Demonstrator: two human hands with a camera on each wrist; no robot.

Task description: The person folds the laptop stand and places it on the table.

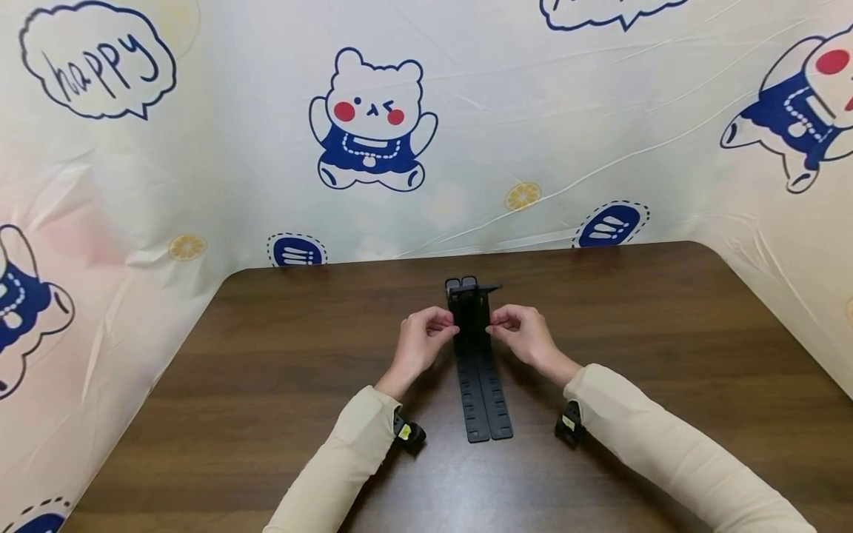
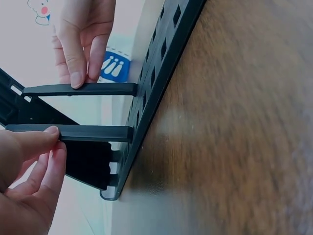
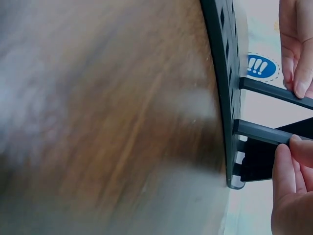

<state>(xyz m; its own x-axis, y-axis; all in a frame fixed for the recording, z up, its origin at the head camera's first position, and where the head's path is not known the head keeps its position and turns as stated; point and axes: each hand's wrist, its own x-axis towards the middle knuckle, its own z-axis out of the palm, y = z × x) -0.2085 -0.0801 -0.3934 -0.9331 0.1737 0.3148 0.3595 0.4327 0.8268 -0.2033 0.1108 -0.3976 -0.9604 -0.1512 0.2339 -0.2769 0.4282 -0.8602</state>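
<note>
A black folding stand (image 1: 485, 396) rests on the table, its long base split lengthwise and lined with slots. Its upper panel (image 2: 88, 159) rises at a slant from the far end. Two thin support legs join the panel to the slotted base. My left hand (image 1: 421, 342) pinches the left leg (image 2: 98, 132) between thumb and fingers. On the other side my right hand (image 1: 526, 337) pinches the right leg (image 3: 261, 131). Both leg ends meet the base at its slots; whether they are seated in them I cannot tell.
The brown wooden table (image 1: 266, 414) spreads around the stand. Behind it and at both sides hangs a pale printed cloth (image 1: 480, 133) with cartoon bears. A black wrist camera sits at the left cuff (image 1: 409, 434) and another at the right cuff (image 1: 569, 424).
</note>
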